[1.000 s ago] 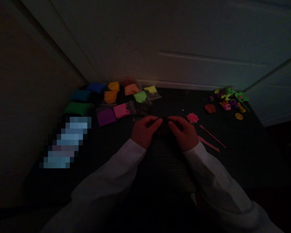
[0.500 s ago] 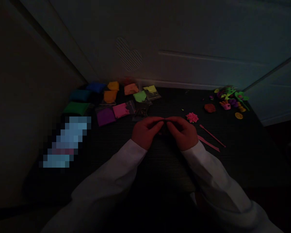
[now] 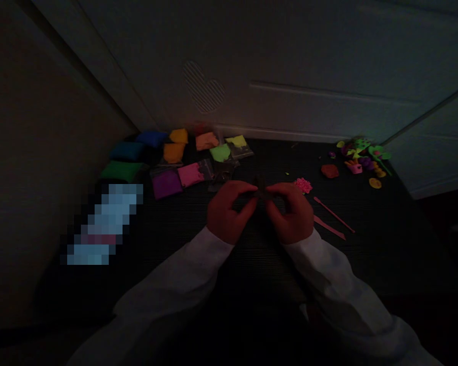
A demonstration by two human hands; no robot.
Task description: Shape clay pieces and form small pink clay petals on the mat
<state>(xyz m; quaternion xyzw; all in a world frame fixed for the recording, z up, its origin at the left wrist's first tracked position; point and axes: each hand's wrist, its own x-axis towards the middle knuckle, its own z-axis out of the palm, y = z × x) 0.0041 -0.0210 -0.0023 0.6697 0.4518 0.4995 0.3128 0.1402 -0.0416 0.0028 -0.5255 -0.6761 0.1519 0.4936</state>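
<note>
Between my two hands, over the middle of the dark table, is a small piece of dark clay (image 3: 261,187); its outline is hard to make out in the dim light. My left hand (image 3: 229,211) pinches its left side between thumb and fingers. The other side is pinched the same way by my right hand (image 3: 293,212). Just beyond the right hand lies a pink clay flower (image 3: 304,185). Two pink modelling tools, a thin stick (image 3: 335,215) and a flat blade (image 3: 330,227), rest right of that hand.
Bagged clay lies at the back left, including purple (image 3: 167,183), pink (image 3: 191,174) and green (image 3: 121,171) packs. A blurred-out bright phone-like rectangle (image 3: 107,223) is at the left. Reddish clay (image 3: 330,171) and several small clay figures (image 3: 361,160) sit back right. A wall (image 3: 309,112) stands behind.
My fingertips have moved slightly apart, and more of the dark clay shows between them. Both hands still pinch it.
</note>
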